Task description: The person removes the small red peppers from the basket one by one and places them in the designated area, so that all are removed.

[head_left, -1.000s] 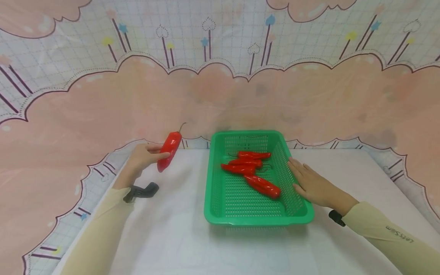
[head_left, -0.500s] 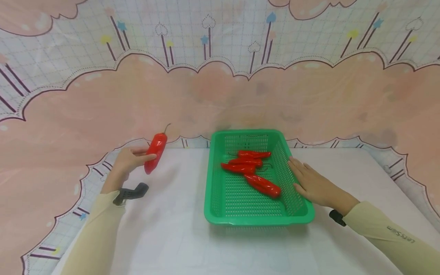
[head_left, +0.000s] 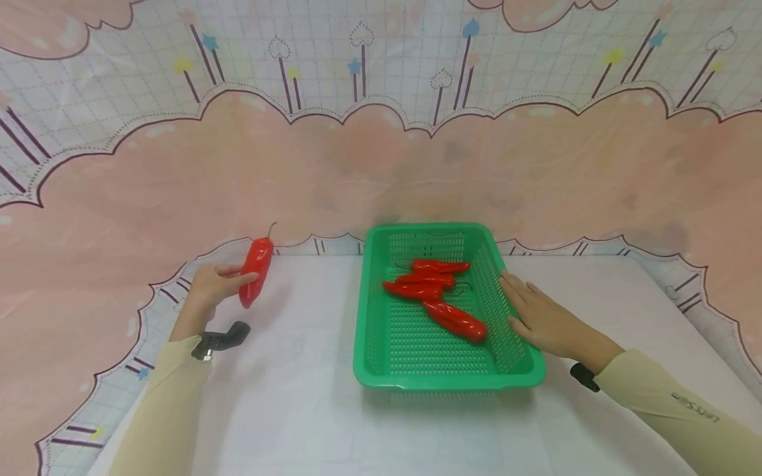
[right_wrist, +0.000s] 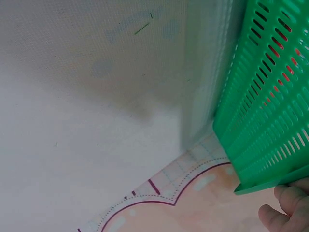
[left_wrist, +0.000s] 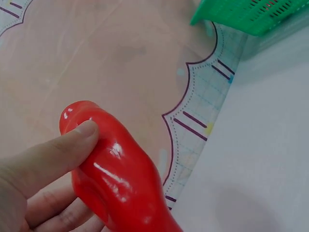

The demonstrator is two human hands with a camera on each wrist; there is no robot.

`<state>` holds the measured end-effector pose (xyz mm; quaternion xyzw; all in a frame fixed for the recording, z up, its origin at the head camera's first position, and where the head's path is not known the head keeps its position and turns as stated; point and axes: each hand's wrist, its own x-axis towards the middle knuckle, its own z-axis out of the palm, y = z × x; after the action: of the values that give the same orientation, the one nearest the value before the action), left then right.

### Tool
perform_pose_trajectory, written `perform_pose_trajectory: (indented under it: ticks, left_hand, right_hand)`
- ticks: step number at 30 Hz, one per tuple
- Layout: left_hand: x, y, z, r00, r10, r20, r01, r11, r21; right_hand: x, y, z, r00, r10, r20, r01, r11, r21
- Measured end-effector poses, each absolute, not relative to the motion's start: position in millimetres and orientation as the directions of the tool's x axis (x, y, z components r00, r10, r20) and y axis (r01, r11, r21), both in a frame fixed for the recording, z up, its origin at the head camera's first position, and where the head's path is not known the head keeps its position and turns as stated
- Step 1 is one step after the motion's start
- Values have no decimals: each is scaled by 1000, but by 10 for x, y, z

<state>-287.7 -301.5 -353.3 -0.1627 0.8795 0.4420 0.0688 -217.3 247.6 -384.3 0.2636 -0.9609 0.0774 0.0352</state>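
Leftward and a little nearer is how the left hand [head_left: 208, 287] and its red pepper [head_left: 257, 268] have shifted since the frame of a second ago, while the right hand [head_left: 538, 317] and the green basket [head_left: 431, 381] keep their places. That pepper is pinched in the left hand, the thumb on its near side and the other fingers behind it, the gap between them no wider than the pepper. It is held tilted, stalk end up and leaning right, above the left part of the white table [head_left: 297, 410], well apart from the basket, and its shadow falls on the table to its right.

Across the scene, the right hand rests on the basket's right rim, fingers nearly straight and pointing far left, thumb set apart; it has no pepper in it. The right wrist view shows fingertips at the rim, with red showing through the slots of the basket's wall.

Four more peppers lie in the basket: three close together toward its far half, a far pepper [head_left: 443, 267], a middle pepper [head_left: 425, 280] and a third pepper [head_left: 415, 291], and a slanting pepper [head_left: 455, 322] nearer, its stalk pointing near right. Behind the table hangs a patterned cloth [head_left: 381, 172].
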Motion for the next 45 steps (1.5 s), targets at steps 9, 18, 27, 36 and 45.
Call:
perform_pose_trajectory:
  ticks: [9, 18, 27, 36, 45]
  left_hand:
    - [-2938, -3091, -3708, -921, -253, -297, -389, 524, 758]
    - [-2972, -3135, -3840, -893, -285, -349, -449, 509, 734]
    - [-2982, -3158, -3964, -896, -264, -358, -445, 541, 714]
    - [-2975, -3154, -4055, -900, -225, -373, -434, 551, 713]
    - [-3003, -3226, -4167, -907, -206, -368, -416, 580, 701]
  right_hand:
    - [-2192, 2473, -3848, -869, -489, 71, -494, 859, -135]
    - [-2177, 2476, -3822, -866, -495, 76, -501, 856, -126]
    - [-2170, 2471, -3816, -866, -495, 75, -500, 857, -125]
    - [-2162, 2471, -3799, -866, -494, 72, -499, 858, -122]
    - [-2161, 2467, -3795, -866, -496, 72, -501, 857, -122]
